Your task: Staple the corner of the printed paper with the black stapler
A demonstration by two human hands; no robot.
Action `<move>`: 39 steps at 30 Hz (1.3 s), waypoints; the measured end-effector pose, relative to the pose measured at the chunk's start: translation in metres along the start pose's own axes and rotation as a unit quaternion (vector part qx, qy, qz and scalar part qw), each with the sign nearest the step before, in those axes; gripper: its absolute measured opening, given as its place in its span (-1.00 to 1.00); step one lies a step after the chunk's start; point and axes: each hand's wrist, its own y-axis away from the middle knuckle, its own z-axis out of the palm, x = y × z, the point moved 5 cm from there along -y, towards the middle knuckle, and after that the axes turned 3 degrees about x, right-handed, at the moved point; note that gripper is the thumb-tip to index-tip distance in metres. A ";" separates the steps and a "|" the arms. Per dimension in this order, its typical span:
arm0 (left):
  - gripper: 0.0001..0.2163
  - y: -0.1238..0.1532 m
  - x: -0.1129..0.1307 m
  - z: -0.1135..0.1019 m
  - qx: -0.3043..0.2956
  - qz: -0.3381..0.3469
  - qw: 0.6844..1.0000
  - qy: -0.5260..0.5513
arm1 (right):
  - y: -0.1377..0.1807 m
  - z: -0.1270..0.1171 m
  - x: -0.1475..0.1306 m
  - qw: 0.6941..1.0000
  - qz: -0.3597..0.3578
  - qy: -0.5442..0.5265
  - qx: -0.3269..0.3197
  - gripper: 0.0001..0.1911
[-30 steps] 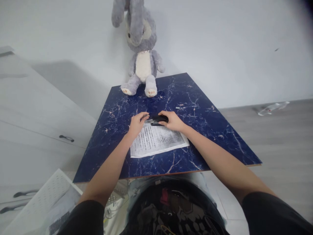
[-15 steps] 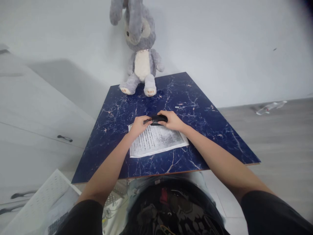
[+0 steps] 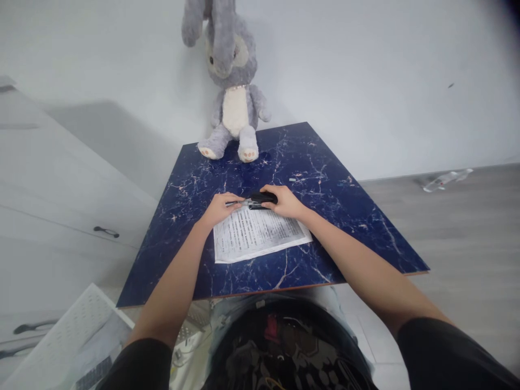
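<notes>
A black stapler (image 3: 264,197) is above the far edge of a stack of printed paper (image 3: 260,233). My right hand (image 3: 284,200) is wrapped round its right end. At its left end a thin metal piece, like the staple tray, juts out. My left hand (image 3: 223,208) pinches that piece between thumb and fingers. Whether staples lie in it is too small to tell. Beyond the hands, a small pale strip (image 3: 292,180) rests on the dark blue marbled table (image 3: 325,238).
A grey plush rabbit (image 3: 235,108) sits at the table's back edge against the wall. A white perforated bin (image 3: 81,319) stands low on the left, near white drawers with dark handles (image 3: 106,232). A clear bottle (image 3: 447,180) lies on the floor at right.
My left hand has moved left, away from the right hand. The metal piece now extends out of the stapler's left end. My right hand has hardly moved.
</notes>
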 end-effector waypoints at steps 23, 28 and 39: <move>-0.48 -0.007 0.005 0.006 -0.039 0.003 0.991 0.131 | 0.004 0.020 -0.035 0.995 -0.028 -0.071 -0.064 -0.69; -0.70 -0.003 -0.021 -0.019 0.093 -0.049 0.971 0.216 | 0.003 0.026 -0.040 0.996 0.012 -0.051 -0.068 -0.71; -0.65 -0.005 -0.030 -0.014 0.215 -0.091 0.901 0.365 | 0.100 -0.106 0.021 0.983 0.108 0.147 -0.005 -0.59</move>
